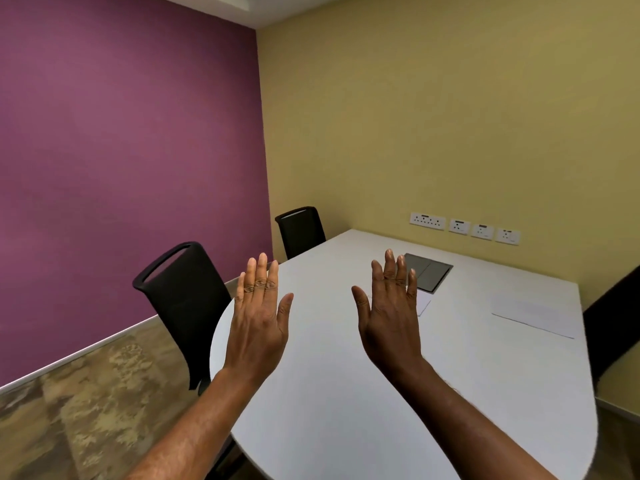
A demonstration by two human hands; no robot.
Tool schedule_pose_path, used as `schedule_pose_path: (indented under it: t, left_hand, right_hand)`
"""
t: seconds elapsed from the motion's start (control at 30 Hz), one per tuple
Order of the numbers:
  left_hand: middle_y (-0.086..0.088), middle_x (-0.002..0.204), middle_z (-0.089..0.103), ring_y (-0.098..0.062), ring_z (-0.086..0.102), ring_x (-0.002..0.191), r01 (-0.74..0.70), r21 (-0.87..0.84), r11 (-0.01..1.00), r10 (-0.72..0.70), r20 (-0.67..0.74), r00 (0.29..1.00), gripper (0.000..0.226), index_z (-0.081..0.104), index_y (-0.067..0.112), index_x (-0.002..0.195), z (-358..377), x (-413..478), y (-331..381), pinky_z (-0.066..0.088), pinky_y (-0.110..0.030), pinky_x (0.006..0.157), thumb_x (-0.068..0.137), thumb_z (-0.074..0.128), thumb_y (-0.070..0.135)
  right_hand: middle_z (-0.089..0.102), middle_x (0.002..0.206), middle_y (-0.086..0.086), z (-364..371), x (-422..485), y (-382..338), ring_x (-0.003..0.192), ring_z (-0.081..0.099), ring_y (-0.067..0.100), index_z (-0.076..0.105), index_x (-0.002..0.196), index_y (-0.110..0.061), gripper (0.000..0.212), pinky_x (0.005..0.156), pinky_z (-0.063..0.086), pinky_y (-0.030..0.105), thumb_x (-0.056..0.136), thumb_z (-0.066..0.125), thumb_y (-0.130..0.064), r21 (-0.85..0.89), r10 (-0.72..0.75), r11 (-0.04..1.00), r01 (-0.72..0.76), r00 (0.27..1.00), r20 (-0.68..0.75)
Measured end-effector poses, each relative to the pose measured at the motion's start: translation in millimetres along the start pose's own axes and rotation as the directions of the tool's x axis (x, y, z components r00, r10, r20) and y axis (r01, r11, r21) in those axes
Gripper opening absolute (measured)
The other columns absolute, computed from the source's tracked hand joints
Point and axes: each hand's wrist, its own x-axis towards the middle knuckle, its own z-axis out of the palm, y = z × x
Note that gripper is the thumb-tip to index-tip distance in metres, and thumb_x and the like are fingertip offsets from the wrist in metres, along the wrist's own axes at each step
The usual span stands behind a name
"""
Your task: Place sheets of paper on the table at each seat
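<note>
Both hands are raised above the white bench (346,393), backs toward the camera, and neither holds anything. The left hand (258,327) has its grip fully spread, fingers straight and together, thumb out. The right hand (389,323) is spread flat the same way.

2 sheets of paper show on the bench. The right sheet (533,315) lies flat near the bench's right edge, in front of the dark chair (609,323) partly visible there. The middle sheet (423,302) is mostly hidden behind the right hand, only a corner showing, just beside the grey cable hatch (429,271) set into the benchtop. No paper is visible in front of the near left chair (183,306) or the far chair (301,230), so those seats probably remain to be served.

A single sheet should be very light, limp and easily creased, and it lies flush on a smooth surface, so lifting it straight up would be awkward. Sliding it to the bench edge, or pinching a corner lightly, looks the safer hold.
</note>
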Motion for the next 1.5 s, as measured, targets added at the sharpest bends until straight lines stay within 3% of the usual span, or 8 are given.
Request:
schedule_pose_path:
  t: [0.4,0.73,1.23,1.5]
  left_hand:
    - [-0.01,0.167,0.007,-0.021,-0.001,0.156,-0.117,-0.069,0.991,0.12,0.043,0.992,0.061,0.014,0.01,0.157,89.6,75.1,-79.7,0.009,-0.046,0.126,0.104,0.027,0.037]
    - [-0.009,0.167,0.009,-0.021,0.0,0.156,-0.2,-0.226,0.953,0.217,0.053,0.975,0.061,0.015,0.011,0.157,181.1,164.8,-97.5,0.009,-0.045,0.126,0.104,0.031,0.036]
    - [-0.01,0.167,0.011,-0.023,0.003,0.156,-0.332,-0.458,0.824,0.4,0.057,0.915,0.06,0.018,0.008,0.157,328.4,284.2,-167.0,0.017,-0.05,0.124,0.105,0.033,0.033]
    - [-0.01,0.167,0.011,-0.022,0.003,0.156,-0.3,-0.54,0.787,0.413,0.1,0.905,0.06,0.019,0.008,0.157,388.8,299.9,-168.1,0.015,-0.049,0.125,0.104,0.028,0.036]
  right_hand:
    - [0.005,0.167,0.015,101.5,54.0,1.2,0.155,-0.005,0.027,0.028,0.154,-0.004,0.061,0.124,0.009,0.051,0.107,0.026,-0.043,-0.128,0.1,0.986,-0.108,0.993,-0.066]
    - [0.005,0.167,0.014,163.9,107.8,25.6,0.155,-0.003,0.027,0.027,0.155,-0.005,0.06,0.123,0.013,0.052,0.107,0.029,-0.042,-0.222,0.154,0.962,-0.161,0.987,-0.05]
    - [0.005,0.167,0.013,272.7,166.3,30.5,0.155,-0.004,0.025,0.03,0.154,-0.007,0.059,0.124,0.01,0.051,0.107,0.029,-0.042,-0.441,0.385,0.8,-0.406,0.912,-0.142]
    - [0.008,0.167,0.013,307.2,178.7,53.2,0.155,-0.001,0.027,0.029,0.155,-0.007,0.059,0.123,0.011,0.051,0.107,0.034,-0.041,-0.512,0.417,0.741,-0.434,0.895,-0.156]
